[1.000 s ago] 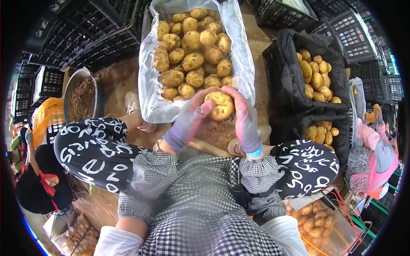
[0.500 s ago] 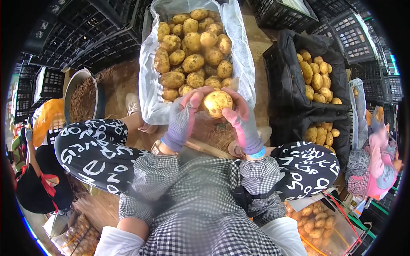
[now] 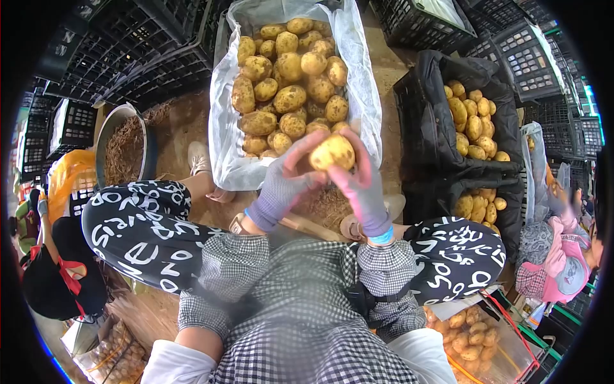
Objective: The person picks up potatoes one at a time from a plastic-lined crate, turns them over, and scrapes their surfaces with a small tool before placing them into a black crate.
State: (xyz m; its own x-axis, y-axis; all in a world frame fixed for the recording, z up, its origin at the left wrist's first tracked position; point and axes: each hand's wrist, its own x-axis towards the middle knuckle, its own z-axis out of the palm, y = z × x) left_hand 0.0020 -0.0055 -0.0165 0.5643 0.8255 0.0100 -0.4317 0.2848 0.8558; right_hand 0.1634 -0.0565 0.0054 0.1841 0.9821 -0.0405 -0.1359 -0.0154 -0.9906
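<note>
Both of my gloved hands hold one yellow potato (image 3: 332, 152) in front of me. My left hand (image 3: 288, 179) cups it from the left and below, and my right hand (image 3: 358, 176) wraps its right side. Just beyond the hands stands a crate lined with white plastic (image 3: 224, 121), filled with several muddy potatoes (image 3: 288, 77). My knees in black trousers with white lettering flank the hands.
A black-lined crate (image 3: 422, 102) of cleaner potatoes stands at the right, with a second heap (image 3: 476, 201) below it. A metal basin of brown debris (image 3: 125, 144) sits at the left. Empty black crates ring the back. Another person (image 3: 559, 256) crouches at far right. Netted potatoes (image 3: 473, 329) lie at lower right.
The potato has been turned between my hands and shifted slightly right and up; my right fingers now wrap further over it. The person at the right has moved lower.
</note>
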